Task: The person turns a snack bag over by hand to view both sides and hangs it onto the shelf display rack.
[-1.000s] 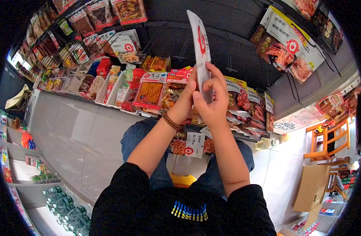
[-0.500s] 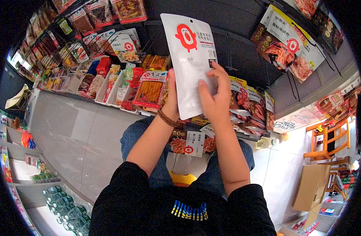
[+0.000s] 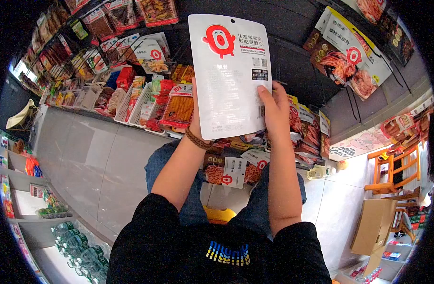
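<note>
In the head view, the right hand (image 3: 277,111) grips a white pouch (image 3: 228,94) by one edge, thumb on the printed front, while the left hand (image 3: 195,124) sits at the opposite edge, mostly hidden, its grip impossible to tell; the pouch faces the camera before a row of packaged foods (image 3: 178,108)

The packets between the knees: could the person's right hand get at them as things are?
Probably, if it lets go first: the right hand is holding the white pouch by its edge, but nothing visible seems to block its way to the packets.
</note>
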A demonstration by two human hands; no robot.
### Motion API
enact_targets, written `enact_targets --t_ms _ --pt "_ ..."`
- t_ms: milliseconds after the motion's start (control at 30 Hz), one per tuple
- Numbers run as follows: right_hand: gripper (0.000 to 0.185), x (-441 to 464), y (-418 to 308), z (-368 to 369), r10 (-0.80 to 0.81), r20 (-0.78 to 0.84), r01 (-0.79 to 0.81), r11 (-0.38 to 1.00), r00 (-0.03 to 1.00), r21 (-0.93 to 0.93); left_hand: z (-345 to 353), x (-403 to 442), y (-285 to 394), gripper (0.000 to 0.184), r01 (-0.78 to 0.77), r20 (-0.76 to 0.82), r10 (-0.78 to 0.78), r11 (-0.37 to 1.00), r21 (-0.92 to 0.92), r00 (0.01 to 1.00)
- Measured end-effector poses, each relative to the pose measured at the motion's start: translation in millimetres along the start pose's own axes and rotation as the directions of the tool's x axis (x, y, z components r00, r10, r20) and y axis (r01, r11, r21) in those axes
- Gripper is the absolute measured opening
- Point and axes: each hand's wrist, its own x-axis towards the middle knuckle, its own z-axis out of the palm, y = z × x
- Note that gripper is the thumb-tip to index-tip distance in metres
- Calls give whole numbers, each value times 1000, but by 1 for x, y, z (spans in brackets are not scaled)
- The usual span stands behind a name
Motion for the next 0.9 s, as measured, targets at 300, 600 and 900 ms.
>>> enact_targets --t_ms 300,600,900 --pt "14 2 -3 -6 127 48 -136 946 991 294 -8 -4 -3 51 103 -55 -111 984 -143 992" --pt "9 7 2 -12 65 -9 -57 917 998 394 -10 0 2 49 1 -57 3 998 60 998" --pt "7 10 -3 -23 43 -84 2 879 995 476 11 1 13 48 -1 -138 44 956 295 990"
